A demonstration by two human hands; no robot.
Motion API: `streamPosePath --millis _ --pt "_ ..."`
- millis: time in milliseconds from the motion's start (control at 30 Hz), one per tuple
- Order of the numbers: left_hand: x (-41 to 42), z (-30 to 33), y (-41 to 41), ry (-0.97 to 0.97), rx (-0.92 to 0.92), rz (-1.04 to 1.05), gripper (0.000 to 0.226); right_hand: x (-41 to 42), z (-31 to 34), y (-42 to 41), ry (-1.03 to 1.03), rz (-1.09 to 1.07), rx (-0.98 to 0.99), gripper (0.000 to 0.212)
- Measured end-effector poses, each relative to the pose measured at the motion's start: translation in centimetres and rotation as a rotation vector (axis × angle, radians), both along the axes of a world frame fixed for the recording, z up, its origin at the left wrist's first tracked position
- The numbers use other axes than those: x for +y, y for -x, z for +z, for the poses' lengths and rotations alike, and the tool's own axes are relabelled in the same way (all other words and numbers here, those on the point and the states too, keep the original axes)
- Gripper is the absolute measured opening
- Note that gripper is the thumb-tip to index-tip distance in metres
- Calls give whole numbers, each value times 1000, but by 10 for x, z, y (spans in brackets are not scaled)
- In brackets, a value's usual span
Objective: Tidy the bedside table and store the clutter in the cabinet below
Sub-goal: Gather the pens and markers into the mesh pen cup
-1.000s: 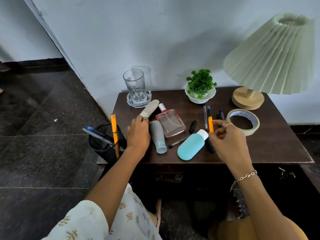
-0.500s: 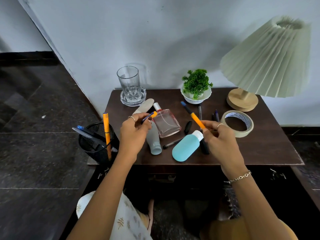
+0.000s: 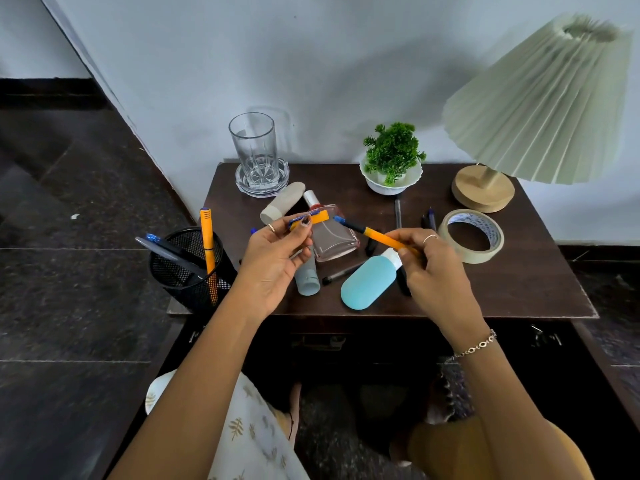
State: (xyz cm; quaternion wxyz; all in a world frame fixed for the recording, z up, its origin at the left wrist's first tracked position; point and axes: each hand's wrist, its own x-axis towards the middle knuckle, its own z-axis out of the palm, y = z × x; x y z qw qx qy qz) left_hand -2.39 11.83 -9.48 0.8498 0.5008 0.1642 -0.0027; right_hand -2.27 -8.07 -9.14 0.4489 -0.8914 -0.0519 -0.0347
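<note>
Above the dark wooden bedside table (image 3: 519, 292), my right hand (image 3: 433, 268) grips an orange pen (image 3: 377, 235) whose blue tip points left. My left hand (image 3: 273, 258) pinches an orange and blue pen cap (image 3: 311, 219) a short way from that tip. On the table beneath lie a pink perfume bottle (image 3: 334, 242), a teal bottle (image 3: 369, 282), a grey tube (image 3: 306, 277), a beige tube (image 3: 282, 202), a black pen (image 3: 341, 273) and a tape roll (image 3: 471, 235). A black mesh pen holder (image 3: 187, 268) with several pens stands at the table's left front corner.
A drinking glass (image 3: 254, 150) on a glass coaster stands at the back left, a small plant in a white bowl (image 3: 391, 164) at the back middle, a lamp (image 3: 540, 109) at the back right. More pens (image 3: 429, 218) lie near the tape. The dark cabinet front (image 3: 318, 341) lies below.
My right hand lifted the orange pen from the table and turned its tip toward the left hand. My left hand rose from the table holding the pen cap.
</note>
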Motion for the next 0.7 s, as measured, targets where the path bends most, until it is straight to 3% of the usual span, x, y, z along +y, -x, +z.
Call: streamPosePath --millis 700 --pt "2 -6 -1 -142 -50 -50 16 1 5 2 44 8 -75 25"
